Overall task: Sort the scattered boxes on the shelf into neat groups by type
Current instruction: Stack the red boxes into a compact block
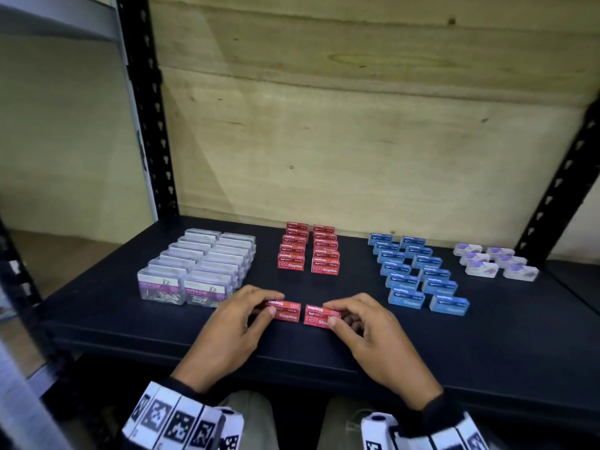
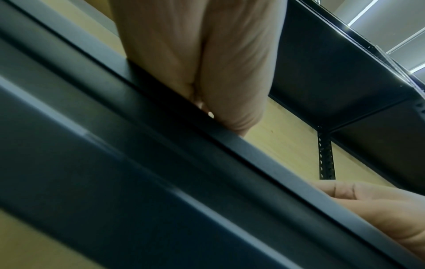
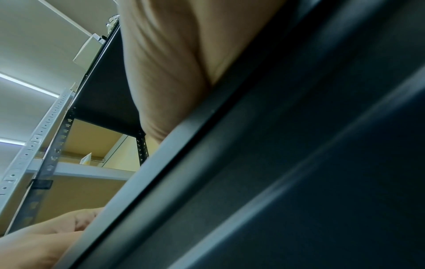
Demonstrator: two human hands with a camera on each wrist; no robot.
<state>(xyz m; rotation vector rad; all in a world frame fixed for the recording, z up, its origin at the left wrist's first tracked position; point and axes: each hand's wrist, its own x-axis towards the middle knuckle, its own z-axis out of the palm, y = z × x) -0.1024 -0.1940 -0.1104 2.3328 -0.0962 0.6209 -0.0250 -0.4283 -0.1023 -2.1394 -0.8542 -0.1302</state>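
Observation:
On the black shelf (image 1: pixel 487 345), near its front edge, two red staples boxes lie side by side. My left hand (image 1: pixel 256 308) pinches the left red box (image 1: pixel 285 311) between thumb and fingers. The right red box (image 1: pixel 318 316) is pinched the same way by my right hand (image 1: pixel 337 315). Behind them stand two rows of red staples boxes (image 1: pixel 308 250). Clear paper clip boxes (image 1: pixel 198 267) are grouped at the left, blue boxes (image 1: pixel 418 274) to the right, white and purple boxes (image 1: pixel 496 261) at the far right. Both wrist views show only palm and shelf edge.
Black perforated uprights (image 1: pixel 146 102) stand at both back corners, against a wooden back panel (image 1: pixel 357 125). A grey shelf unit (image 1: pixel 58 21) stands to the left. The shelf's front lip (image 2: pixel 207 163) fills the wrist views.

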